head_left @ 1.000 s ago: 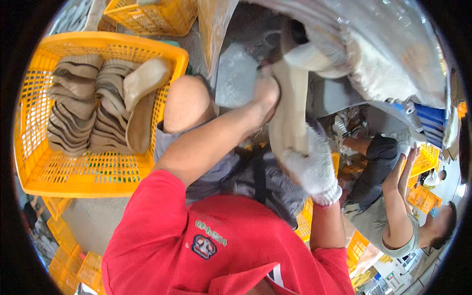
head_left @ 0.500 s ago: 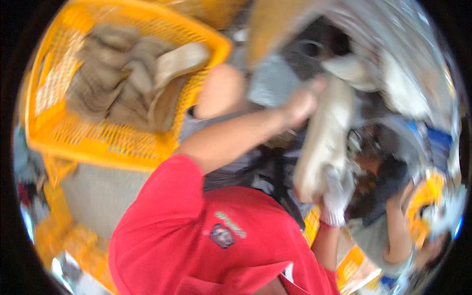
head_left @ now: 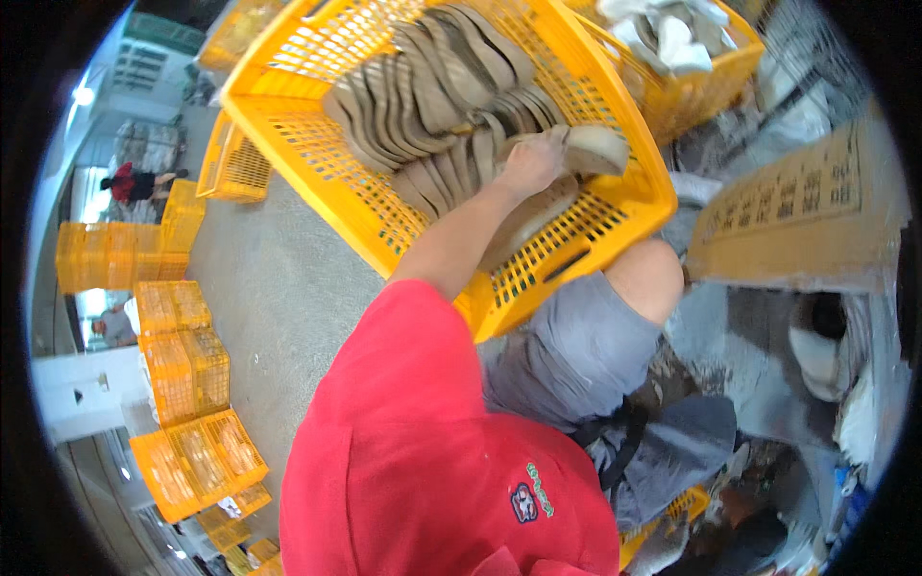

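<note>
My bare left hand reaches into a large yellow plastic basket. Its fingers are closed on a pale shoe sole at the right end of the pile. Beneath the hand another tan sole lies along the basket wall. Rows of grey-brown curved soles stand packed on edge beyond it. At the lower right edge a blurred whitish shape may be my gloved right hand; its fingers cannot be made out.
A cardboard box stands right of my bent knee. Behind the basket, another yellow basket holds pale pieces. Yellow crates are stacked at the left across the grey floor. A person in red is far off.
The view has swung left. My left hand has left the long pale sole by my gloved right hand and now grips a sole in the basket.
</note>
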`<state>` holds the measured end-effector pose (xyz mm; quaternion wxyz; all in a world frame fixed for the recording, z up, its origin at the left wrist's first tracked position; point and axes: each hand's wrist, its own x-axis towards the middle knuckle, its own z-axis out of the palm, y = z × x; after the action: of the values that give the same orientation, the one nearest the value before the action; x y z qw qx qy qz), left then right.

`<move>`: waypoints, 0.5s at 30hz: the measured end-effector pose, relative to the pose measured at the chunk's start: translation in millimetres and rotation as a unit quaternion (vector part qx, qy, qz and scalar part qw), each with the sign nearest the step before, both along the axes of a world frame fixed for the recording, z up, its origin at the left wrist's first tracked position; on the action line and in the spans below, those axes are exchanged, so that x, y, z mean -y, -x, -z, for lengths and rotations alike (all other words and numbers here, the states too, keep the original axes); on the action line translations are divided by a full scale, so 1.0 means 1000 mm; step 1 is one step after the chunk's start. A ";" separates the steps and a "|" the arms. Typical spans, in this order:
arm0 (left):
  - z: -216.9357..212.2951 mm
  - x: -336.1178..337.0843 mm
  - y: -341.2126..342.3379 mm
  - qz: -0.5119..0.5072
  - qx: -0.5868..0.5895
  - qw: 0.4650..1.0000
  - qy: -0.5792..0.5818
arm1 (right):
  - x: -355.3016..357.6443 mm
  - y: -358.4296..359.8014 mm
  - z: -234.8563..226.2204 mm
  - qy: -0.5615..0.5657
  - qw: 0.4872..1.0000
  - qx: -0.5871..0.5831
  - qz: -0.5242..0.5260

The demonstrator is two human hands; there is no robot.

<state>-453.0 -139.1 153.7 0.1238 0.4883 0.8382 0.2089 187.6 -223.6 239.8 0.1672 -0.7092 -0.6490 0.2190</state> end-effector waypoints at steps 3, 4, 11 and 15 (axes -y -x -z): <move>-0.058 0.025 0.006 -0.167 0.069 0.949 -0.257 | -0.029 0.049 0.005 0.006 0.993 -0.080 -0.083; -0.073 0.036 -0.005 -0.201 0.150 0.909 -0.333 | -0.038 0.066 0.006 0.010 0.988 -0.107 -0.113; -0.074 0.068 -0.292 -0.064 0.562 0.756 -0.331 | -0.072 0.125 0.010 0.119 0.899 -0.332 -0.258; -0.038 0.030 -0.397 -0.076 0.847 0.510 -0.131 | -0.053 0.093 -0.007 0.155 0.870 -0.428 -0.188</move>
<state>-56.0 -169.4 192.0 0.6929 0.0245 0.3322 0.6395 94.9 -170.7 246.9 0.2717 -0.4275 -0.5928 0.6261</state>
